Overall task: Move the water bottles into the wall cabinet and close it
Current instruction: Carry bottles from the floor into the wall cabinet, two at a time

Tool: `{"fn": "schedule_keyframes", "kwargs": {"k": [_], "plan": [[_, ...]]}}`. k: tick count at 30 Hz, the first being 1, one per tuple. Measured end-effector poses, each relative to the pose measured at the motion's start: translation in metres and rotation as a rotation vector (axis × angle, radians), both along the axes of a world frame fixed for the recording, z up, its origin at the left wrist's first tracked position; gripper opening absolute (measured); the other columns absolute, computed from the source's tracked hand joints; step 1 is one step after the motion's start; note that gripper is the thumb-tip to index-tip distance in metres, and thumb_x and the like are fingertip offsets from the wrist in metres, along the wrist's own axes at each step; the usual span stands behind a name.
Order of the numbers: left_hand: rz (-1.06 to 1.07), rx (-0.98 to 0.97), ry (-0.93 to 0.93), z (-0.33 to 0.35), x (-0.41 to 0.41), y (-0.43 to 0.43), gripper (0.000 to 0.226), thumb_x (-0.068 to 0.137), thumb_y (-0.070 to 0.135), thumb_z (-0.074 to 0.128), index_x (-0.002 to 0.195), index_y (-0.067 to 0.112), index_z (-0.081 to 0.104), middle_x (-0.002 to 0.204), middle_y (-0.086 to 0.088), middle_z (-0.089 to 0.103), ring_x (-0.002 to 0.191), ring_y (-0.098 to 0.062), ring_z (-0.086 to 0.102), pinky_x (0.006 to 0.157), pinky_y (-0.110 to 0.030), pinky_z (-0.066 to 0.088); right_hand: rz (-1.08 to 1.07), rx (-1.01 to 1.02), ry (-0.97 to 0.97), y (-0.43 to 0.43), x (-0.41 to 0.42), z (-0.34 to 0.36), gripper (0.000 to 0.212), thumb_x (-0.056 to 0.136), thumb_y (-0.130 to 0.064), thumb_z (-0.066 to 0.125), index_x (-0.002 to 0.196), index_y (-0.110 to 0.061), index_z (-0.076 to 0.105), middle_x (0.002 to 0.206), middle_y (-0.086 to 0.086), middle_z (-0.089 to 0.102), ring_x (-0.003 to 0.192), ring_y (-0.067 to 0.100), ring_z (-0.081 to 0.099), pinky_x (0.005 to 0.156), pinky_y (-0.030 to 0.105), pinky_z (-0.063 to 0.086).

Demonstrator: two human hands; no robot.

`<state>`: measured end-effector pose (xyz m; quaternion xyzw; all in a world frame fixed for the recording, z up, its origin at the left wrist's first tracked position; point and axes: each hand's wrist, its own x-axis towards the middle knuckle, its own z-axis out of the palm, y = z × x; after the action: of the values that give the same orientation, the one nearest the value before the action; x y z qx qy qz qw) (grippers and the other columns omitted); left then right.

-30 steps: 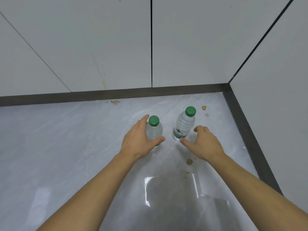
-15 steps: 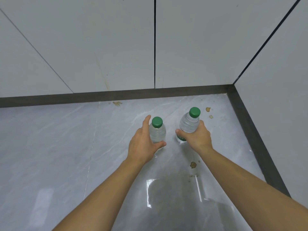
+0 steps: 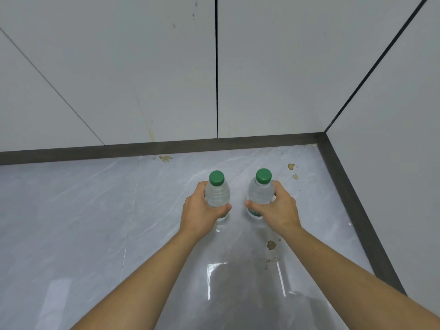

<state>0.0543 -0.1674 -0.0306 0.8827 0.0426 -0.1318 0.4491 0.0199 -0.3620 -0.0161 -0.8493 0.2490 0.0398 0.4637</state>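
1. Dark border strip (image 3: 166,148) runs along the back edge of the grey marble table (image 3: 71,222) and turns down its right side; used here as landmark.
2. Both bottles stand well in front of the strip's back run, near its corner. Open table lies to the left of them and in front, toward the camera.
3. Stains (image 3: 291,166) sit between the right-hand bottle and the strip's corner; another stain (image 3: 271,245) lies in front of that bottle, farther from the strip.
4. White wall panels (image 3: 119,79) rise straight from the strip, split by a dark vertical seam (image 3: 216,67). A second white wall meets them at the corner on the right.
5. Table surface is glossy, with bright reflections in the foreground.
6. Left hand (image 3: 202,210) is wrapped around the left water bottle (image 3: 217,194), thumb across the front; green cap clear above the grip.
7. Right hand (image 3: 276,208) is wrapped around the right water bottle (image 3: 260,194) likewise, thumb in front, fingers behind.
8. Bottles upright, side by side, apart. Cannot tell whether their bases touch the table.
9. Both forearms reach forward, bare, converging toward the strip.
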Motion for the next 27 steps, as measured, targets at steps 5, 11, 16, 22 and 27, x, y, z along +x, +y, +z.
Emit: {"fn": "schedule_keyframes", "kwargs": {"k": [5, 11, 16, 22, 27], "plan": [[0.015, -0.021, -0.032, 0.058, 0.012, 0.002, 0.068, 0.068, 0.037, 0.091, 0.125, 0.031, 0.053, 0.109, 0.014, 0.062, 0.098, -0.013, 0.06, 0.076, -0.023, 0.046, 0.015, 0.041, -0.017, 0.0, 0.005, 0.047, 0.064, 0.075, -0.034, 0.091, 0.127, -0.022, 0.055, 0.113, -0.002, 0.065, 0.104, 0.021, 0.064, 0.086, 0.032, 0.053], [0.054, -0.02, -0.1, 0.165, 0.017, 0.005, 0.083, 0.064, 0.039, 0.092, 0.135, 0.031, 0.05, 0.109, 0.016, 0.063, 0.099, -0.012, 0.064, 0.085, -0.031, 0.055, 0.002, 0.078, -0.065, 0.006, 0.012, 0.15, 0.061, 0.073, -0.038, 0.092, 0.121, -0.024, 0.058, 0.105, -0.006, 0.069, 0.097, 0.016, 0.067, 0.083, 0.032, 0.054], [0.085, -0.062, -0.115, 0.271, 0.008, 0.007, 0.069, 0.065, 0.037, 0.092, 0.124, 0.035, 0.056, 0.104, 0.023, 0.065, 0.099, -0.004, 0.063, 0.085, -0.03, 0.056, 0.021, 0.11, -0.108, 0.012, 0.008, 0.262, 0.057, 0.073, -0.037, 0.092, 0.118, -0.027, 0.058, 0.101, -0.012, 0.07, 0.095, 0.007, 0.068, 0.08, 0.025, 0.054], [0.12, -0.106, -0.096, 0.433, -0.002, 0.015, 0.052, 0.065, 0.037, 0.09, 0.108, 0.039, 0.061, 0.092, 0.027, 0.07, 0.083, 0.012, 0.065, 0.071, -0.019, 0.053, 0.023, 0.101, -0.114, 0.015, 0.006, 0.42, 0.051, 0.073, -0.035, 0.091, 0.112, -0.028, 0.059, 0.098, -0.01, 0.071, 0.093, 0.01, 0.069, 0.074, 0.025, 0.053], [0.099, -0.123, -0.139, 0.562, -0.002, 0.021, 0.051, 0.064, 0.039, 0.09, 0.108, 0.041, 0.065, 0.089, 0.026, 0.073, 0.082, 0.007, 0.068, 0.074, -0.025, 0.057, 0.044, 0.085, -0.122, 0.017, 0.004, 0.55, 0.048, 0.075, -0.035, 0.09, 0.109, -0.026, 0.058, 0.097, -0.011, 0.07, 0.092, 0.009, 0.069, 0.071, 0.026, 0.053]]}}
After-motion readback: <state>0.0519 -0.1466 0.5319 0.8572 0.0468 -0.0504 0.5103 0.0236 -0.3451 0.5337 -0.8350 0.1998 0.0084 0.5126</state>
